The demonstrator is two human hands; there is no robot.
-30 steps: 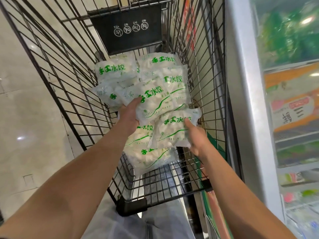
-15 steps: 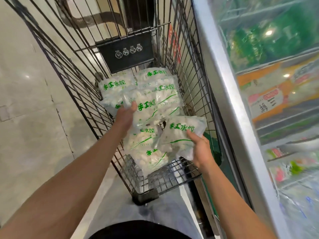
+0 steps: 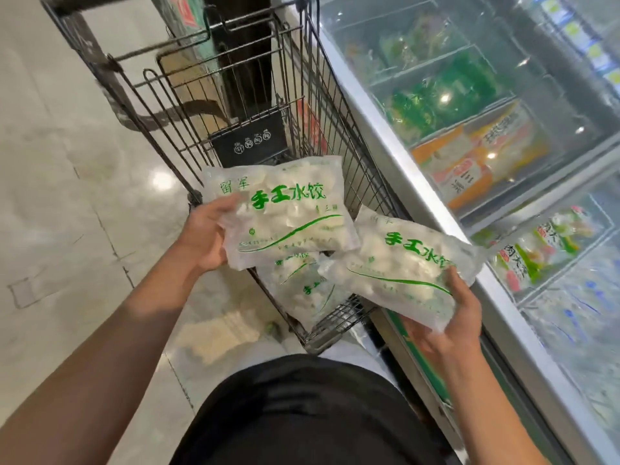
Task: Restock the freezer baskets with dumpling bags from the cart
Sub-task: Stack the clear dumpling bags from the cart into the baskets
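While the freezer ran along the right with its glass lid seemingly closed over packed goods, the wire cart stood just beside it on the pale floor, with more dumpling bags lying in its bottom. Two bags were already lifted clear of the cart, so the step in hand looked like the carry across to the freezer. To do it well, each bag would want firm support from below, since the loose dumplings inside would likely shift and sag, and one hand would probably have to free itself, or tuck both bags together, to slide the lid open first. The left bag was held above the cart, and the right bag hung at the freezer's edge, the two nearly touching. The left hand gripped its bag by the left edge, thumb on top and fingers curled beneath. The right hand cradled its bag from below, fingers wrapped under and thumb pressed on the near end.
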